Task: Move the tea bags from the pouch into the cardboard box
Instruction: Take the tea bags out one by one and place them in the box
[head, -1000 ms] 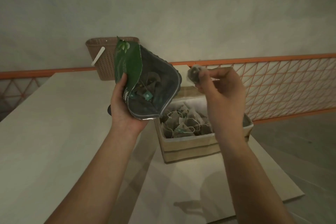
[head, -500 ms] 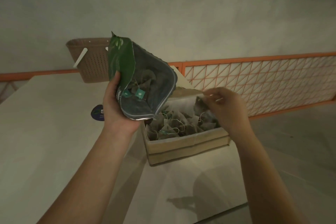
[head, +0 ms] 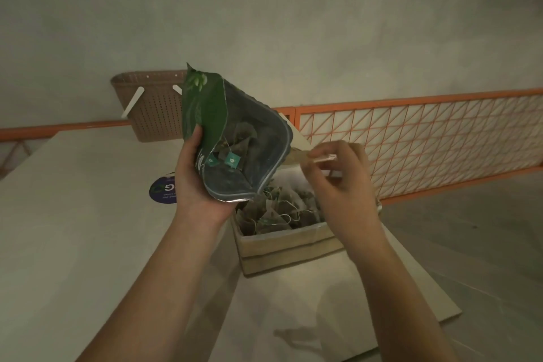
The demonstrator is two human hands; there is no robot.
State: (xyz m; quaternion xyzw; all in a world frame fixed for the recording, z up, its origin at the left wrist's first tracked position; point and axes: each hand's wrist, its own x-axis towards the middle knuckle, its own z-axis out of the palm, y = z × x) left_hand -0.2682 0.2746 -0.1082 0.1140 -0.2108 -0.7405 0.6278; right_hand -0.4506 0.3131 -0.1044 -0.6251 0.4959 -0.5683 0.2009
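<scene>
The tea bags (head: 282, 209) are small pyramid-shaped sachets of pale mesh with thin white strings and teal tags; most lie heaped in the cardboard box (head: 282, 247), and a few more sit inside the pouch (head: 235, 141), where two teal tags show against its dull grey lining. The pouch is a glossy green foil bag with a ridged zip edge, held tilted with its open mouth facing the camera just above the box's left corner. The left hand (head: 194, 185) is clamped around the pouch's lower left side, thumb on the green face. The right hand (head: 338, 182) hovers over the box with fingers curled and fingertips pinched together; motion blur makes it impossible to tell whether anything is between them. It hides the box's right rim. The box is plain brown card with a raised flap, resting on a smooth pale table (head: 73, 229). Behind stand a brown perforated basket (head: 155, 109), partly hidden by the pouch, and an orange mesh railing (head: 426, 138).
</scene>
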